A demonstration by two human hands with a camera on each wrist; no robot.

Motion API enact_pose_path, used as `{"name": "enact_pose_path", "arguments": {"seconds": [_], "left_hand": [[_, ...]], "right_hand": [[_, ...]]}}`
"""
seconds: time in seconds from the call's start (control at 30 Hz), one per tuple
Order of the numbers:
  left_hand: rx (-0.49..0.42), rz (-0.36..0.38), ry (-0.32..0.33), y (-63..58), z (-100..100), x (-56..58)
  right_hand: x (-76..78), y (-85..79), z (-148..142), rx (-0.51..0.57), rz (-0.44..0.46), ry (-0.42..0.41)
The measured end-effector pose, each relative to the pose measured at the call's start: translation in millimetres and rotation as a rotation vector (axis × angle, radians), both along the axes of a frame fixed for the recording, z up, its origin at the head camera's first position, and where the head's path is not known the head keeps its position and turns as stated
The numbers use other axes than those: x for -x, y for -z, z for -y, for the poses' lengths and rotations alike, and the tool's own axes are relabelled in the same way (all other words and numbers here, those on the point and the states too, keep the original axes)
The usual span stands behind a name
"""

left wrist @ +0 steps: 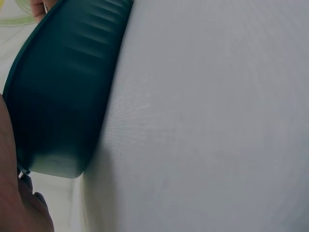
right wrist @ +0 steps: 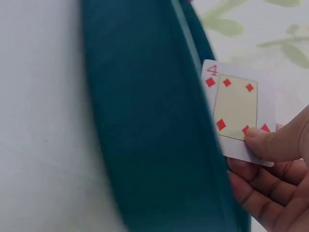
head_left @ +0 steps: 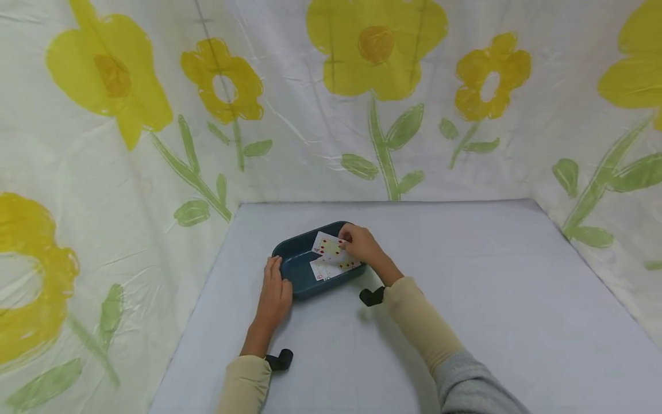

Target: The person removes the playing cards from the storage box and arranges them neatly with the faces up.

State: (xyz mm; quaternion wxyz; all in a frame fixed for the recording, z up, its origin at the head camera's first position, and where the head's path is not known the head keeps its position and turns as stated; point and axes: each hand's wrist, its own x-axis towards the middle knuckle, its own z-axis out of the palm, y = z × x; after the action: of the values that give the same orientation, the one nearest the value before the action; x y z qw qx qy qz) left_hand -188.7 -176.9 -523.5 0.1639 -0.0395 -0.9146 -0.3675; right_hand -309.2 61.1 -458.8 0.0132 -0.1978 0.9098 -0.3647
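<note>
Fingers and thumb of the right hand were clamped together on one card's edge; those of the left hand stood apart, gripping a tray corner, how firmly I couldn't tell. The white tabletop spread beneath everything. On it sat the dark teal tray, set at a slant, its near left corner in that left hand. Inside, toward the right, lay several overlapping cards, faces up. Smallest was the pinched four of diamonds, held face up over the tray's far right part, just beside the others. The step in hand looked to be handling this single card while the tray was steadied; the next move seemed to call for a light, sure pinch, leaving the neighbouring cards undisturbed.
</note>
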Motion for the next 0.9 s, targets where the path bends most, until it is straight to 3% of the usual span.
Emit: {"name": "enact_pose_path", "arguments": {"seconds": [0.37,0.67,0.9], "left_hand": [[-0.004,0.003,0.000,-0.8,-0.8,0.1],[0.001,-0.005,-0.009,0.3,-1.2,0.2],[0.007,0.006,-0.012,1.8,-0.7,1.4]], "right_hand": [[4.4,-2.2,-29.6,0.268,0.042,0.171],[4.3,10.8,-48.6,0.589,0.178,0.305],[6.2,16.8,-63.5,0.638,0.209,0.441]]}}
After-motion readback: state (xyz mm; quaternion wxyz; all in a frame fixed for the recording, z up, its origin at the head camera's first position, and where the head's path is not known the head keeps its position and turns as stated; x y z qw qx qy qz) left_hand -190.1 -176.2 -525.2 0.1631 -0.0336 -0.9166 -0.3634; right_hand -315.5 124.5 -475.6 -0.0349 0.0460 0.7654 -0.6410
